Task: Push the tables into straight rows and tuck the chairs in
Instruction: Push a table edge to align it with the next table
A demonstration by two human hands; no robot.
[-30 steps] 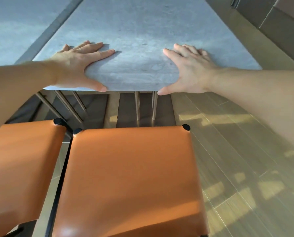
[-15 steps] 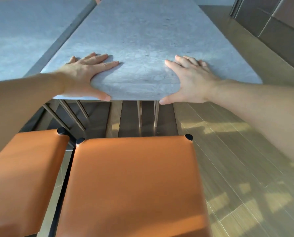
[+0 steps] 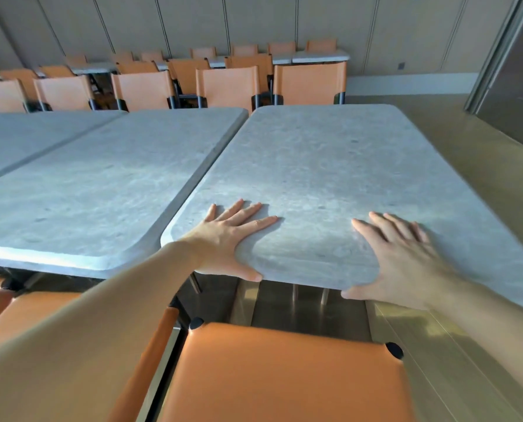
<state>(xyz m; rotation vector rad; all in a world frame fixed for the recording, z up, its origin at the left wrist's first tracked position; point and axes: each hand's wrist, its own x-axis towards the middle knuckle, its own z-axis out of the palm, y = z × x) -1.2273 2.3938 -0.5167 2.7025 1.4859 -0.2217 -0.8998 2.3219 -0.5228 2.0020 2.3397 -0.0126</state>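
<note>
Head view, largest first: the right-hand surface (image 3: 330,166) fills the middle of the scene, a grey stone-look top whose long left edge runs just beside the neighbouring surface (image 3: 101,190), with a narrow dark gap between them that looks slightly wider at the near end. Its near edge also sits further toward the person than the neighbour's. Orange chairs (image 3: 229,86) line the far side, and one orange chair (image 3: 284,376) stands pulled out directly below the near edge. Both hands lie flat on top at the near end, fingers straight and spread, thumbs hooked over the edge: the left hand (image 3: 229,239) by the near left corner, the right hand (image 3: 406,263) toward the right, somewhat blurred. To square the row, I would judge it best to push evenly through both palms, pressing down enough not to slip, nudging forward and leftward until the near edges match and the gap closes, then tuck in the chair.
</note>
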